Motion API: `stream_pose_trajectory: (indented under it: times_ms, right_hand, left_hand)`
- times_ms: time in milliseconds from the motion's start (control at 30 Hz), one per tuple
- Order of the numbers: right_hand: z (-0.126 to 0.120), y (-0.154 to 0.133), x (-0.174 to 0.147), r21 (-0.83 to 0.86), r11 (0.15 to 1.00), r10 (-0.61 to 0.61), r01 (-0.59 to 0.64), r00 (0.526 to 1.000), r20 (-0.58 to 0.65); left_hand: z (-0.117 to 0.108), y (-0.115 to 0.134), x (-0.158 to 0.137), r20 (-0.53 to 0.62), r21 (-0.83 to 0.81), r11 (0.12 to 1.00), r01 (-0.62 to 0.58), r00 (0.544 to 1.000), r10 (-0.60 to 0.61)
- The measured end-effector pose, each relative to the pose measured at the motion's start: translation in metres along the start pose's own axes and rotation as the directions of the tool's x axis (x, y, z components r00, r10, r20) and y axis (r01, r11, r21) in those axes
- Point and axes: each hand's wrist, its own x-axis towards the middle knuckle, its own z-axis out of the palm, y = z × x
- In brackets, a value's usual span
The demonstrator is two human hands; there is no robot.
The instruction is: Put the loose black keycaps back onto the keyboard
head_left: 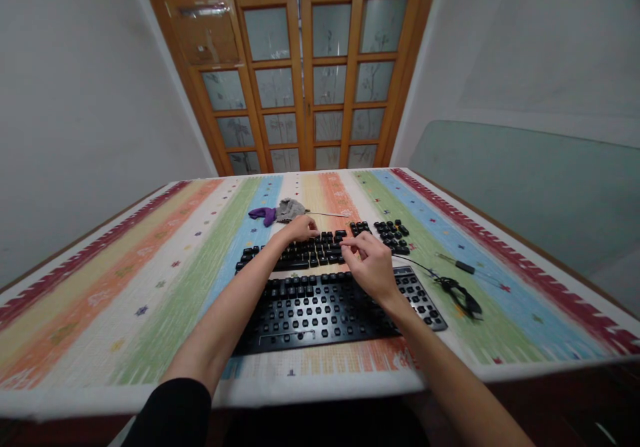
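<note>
A black keyboard (350, 310) lies at the near edge of the table, most of its keys bare, with keycaps along its top left rows. Behind it, loose black keycaps (327, 250) are laid out in rows on the tablecloth. My left hand (301, 227) reaches over the far side of these rows, fingers bent down and closed by the caps. Over the right part of the rows, my right hand (373, 263) holds thumb and fingers together in a pinch. Whatever either hand grips is too small or hidden to tell.
Beyond the keycaps lies a grey and purple cloth (290, 210) beside a thin metal rod (327, 215). To the right are a second block of keycaps (393, 233), a coiled black cable (457, 293) and a small black-handled tool (464, 267). The striped tablecloth (165, 287) covers the table.
</note>
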Motion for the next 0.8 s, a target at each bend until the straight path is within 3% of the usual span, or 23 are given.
stream_pose_trajectory:
  times_ms: [200, 367, 567, 800]
  right_hand:
    - [0.001, 0.004, 0.001, 0.016, 1.0, -0.019, 0.017, 0.997, 0.074]
    - [0.004, 0.003, 0.001, 0.074, 0.996, -0.073, 0.057, 0.971, 0.226]
    - [0.004, -0.007, -0.002, 0.221, 0.959, -0.241, 0.175, 0.916, 0.322]
    - [0.003, -0.003, -0.01, 0.304, 0.895, -0.43, 0.326, 0.812, 0.395]
  left_hand:
    - [-0.015, 0.007, -0.027, -0.187, -0.069, 0.995, -0.078, 0.98, 0.064]
    - [-0.018, 0.023, -0.073, -0.213, -0.138, 0.966, -0.22, 0.959, 0.188]
    - [-0.003, 0.039, -0.118, -0.235, -0.239, 0.908, -0.344, 0.928, 0.29]
    - [0.017, 0.047, -0.138, -0.246, -0.327, 0.883, -0.337, 0.932, 0.265]
